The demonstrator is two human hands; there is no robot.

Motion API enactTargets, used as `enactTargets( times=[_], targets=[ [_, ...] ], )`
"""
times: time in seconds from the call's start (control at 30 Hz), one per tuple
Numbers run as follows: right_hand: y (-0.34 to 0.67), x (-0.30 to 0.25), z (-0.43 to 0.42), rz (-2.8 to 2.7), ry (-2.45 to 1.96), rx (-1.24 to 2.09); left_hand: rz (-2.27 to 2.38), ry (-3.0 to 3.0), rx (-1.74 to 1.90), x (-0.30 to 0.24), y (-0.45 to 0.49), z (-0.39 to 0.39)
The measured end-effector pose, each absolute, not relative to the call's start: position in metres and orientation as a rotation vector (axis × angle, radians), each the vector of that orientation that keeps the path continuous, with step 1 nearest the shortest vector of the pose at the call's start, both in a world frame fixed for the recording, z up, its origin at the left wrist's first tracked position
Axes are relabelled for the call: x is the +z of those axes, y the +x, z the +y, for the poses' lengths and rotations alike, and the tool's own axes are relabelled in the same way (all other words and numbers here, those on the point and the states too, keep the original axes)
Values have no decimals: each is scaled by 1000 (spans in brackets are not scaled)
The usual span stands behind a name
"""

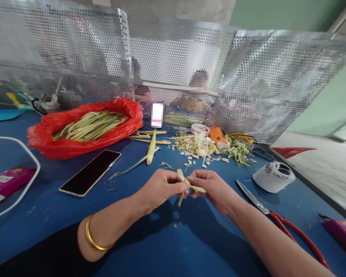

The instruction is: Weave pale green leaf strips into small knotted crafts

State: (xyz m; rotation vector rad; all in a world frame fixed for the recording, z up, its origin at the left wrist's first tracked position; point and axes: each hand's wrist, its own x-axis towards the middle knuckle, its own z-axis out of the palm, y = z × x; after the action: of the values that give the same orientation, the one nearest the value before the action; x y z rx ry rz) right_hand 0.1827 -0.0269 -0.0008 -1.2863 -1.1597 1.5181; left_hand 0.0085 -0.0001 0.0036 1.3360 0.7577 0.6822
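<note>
Between my two hands, a little above the blue table, is a pale green leaf strip (198, 189), crossed or folded over another strip end that points up and down. My left hand (165, 186) pinches it between thumb and fingers, a gold bangle on that wrist. From the other side my right hand (206, 184) grips the same strips with its fingertips, close against the left. How the strips join is partly hidden by the fingers. Beyond my hands lies a longer pale husk piece (151, 148) with a thin tail.
A red plastic bag (103, 144) of leaf strips and a phone (90, 173) lie left. Trimmings (193, 144) are heaped ahead. Red-handled scissors (276, 217) and a white string roll (273, 177) lie right. A perforated metal screen (173, 50) stands behind, with people beyond it.
</note>
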Motion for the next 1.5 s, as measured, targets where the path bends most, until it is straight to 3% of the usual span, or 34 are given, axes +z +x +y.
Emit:
enactTargets(
  times=[0.1, 0.2, 0.63, 0.8, 1.2, 1.5],
  targets=[
    [181, -4, -25, -963, -1208, 1701, 768, 1243, 782, 2, 10, 1],
    [172, -8, -29, -970, -1178, 1594, 809, 1171, 864, 2, 11, 1],
    [164, -12, -47, -2147, -1324, 158, 969, 1168, 989, -2, 12, 4],
    [165, -4, -48, -2148, -1196, -142, 987, 1281, 987, -2, 12, 5],
    [175, -10, -39, -1765, -1504, 275, 840, 1644, 710, -3, 12, -6],
    [171, -14, -35, -1478, -1516, 822, 839, 1931, 868, -1, 10, -8]
  ],
)
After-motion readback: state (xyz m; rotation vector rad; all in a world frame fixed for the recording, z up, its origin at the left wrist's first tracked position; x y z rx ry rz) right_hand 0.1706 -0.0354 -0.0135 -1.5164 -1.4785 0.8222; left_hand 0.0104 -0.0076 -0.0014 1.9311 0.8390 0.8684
